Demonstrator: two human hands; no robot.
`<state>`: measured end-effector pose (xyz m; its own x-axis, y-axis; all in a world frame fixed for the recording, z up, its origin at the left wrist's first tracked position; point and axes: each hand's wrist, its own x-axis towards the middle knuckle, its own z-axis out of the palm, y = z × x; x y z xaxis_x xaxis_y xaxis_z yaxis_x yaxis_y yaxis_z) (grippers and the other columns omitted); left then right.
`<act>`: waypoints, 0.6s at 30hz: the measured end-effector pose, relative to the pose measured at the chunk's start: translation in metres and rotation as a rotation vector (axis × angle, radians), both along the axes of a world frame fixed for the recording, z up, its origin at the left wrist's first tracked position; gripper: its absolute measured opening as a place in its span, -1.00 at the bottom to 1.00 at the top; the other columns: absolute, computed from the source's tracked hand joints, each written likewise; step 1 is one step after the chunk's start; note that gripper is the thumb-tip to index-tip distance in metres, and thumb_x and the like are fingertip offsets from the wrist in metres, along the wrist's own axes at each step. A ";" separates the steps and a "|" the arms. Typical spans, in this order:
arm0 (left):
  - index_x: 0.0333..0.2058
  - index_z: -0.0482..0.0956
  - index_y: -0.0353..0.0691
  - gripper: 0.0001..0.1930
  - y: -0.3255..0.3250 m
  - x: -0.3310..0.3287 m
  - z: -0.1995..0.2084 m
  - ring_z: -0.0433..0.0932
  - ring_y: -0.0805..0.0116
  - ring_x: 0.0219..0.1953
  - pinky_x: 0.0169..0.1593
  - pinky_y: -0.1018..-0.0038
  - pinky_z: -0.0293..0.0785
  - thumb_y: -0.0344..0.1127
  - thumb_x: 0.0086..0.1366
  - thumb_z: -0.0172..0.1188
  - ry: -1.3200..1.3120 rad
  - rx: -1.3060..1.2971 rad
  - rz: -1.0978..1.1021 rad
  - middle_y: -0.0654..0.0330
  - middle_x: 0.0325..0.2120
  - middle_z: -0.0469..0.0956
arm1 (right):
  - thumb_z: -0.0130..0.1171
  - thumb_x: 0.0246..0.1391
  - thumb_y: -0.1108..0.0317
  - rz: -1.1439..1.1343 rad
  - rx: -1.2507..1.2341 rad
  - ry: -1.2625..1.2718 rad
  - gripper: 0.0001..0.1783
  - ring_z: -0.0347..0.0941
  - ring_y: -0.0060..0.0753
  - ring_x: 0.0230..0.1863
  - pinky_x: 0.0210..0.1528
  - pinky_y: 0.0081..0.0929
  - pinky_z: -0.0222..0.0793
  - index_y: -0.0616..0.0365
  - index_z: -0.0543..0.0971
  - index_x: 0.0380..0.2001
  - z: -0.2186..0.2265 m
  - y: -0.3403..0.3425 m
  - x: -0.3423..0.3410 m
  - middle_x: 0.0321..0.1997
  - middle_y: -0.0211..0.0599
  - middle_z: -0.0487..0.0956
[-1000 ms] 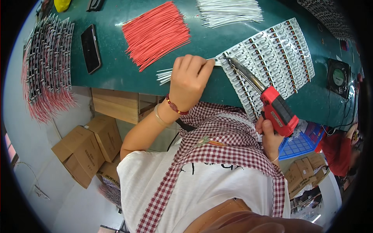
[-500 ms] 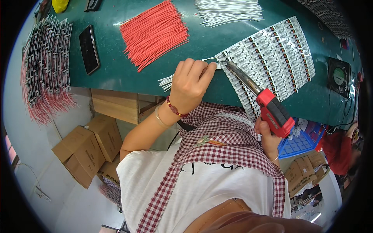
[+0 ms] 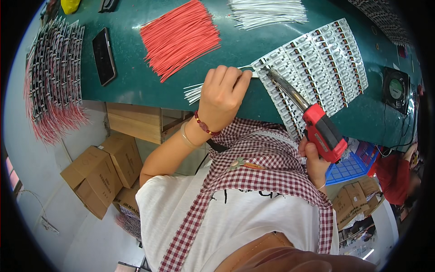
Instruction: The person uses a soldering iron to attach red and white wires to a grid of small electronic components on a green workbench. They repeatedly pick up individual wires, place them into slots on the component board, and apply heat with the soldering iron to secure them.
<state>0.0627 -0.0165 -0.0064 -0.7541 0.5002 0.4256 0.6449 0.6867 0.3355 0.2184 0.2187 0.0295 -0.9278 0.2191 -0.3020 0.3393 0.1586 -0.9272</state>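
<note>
My left hand (image 3: pixel 222 96) is closed around a small bundle of white wires (image 3: pixel 193 94), whose loose ends stick out on its left. At its fingertips, a white wire reaches the left edge of a panel of small circuit boards (image 3: pixel 312 68) lying on the table. My right hand (image 3: pixel 316 164) grips a red and black soldering iron (image 3: pixel 322 131) from below. The iron's darkened metal tip lies over the panel's left edge, close to the wire end. Whether tip and wire touch is too small to tell.
On the green table (image 3: pixel 129 93) lie a pile of red wires (image 3: pixel 180 38), a pile of white wires (image 3: pixel 268 12) and a phone (image 3: pixel 104 56). Wired board strips (image 3: pixel 54 77) hang at the left edge. A black fan (image 3: pixel 395 89) stands right, above a blue basket (image 3: pixel 346 168).
The soldering iron has shifted slightly to the right at its handle, with its tip a little higher on the panel. My left hand has barely moved.
</note>
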 end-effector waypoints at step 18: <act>-0.17 0.62 -0.31 -0.61 -0.001 0.008 0.001 0.40 0.29 -0.42 -0.35 0.41 0.31 -0.55 -0.08 0.21 -0.031 0.055 -0.114 0.21 -0.40 0.49 | 0.18 0.19 0.10 0.035 -0.014 0.008 -0.53 0.29 -0.56 -0.62 -0.57 -0.59 0.16 0.33 0.44 -0.10 -0.014 0.006 0.018 -0.60 -0.32 0.44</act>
<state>0.0710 -0.0171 -0.0049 -0.7071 0.5597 0.4321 0.7062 0.5899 0.3916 0.2361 0.2250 0.0159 -0.9372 0.1824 -0.2972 0.3262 0.1575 -0.9321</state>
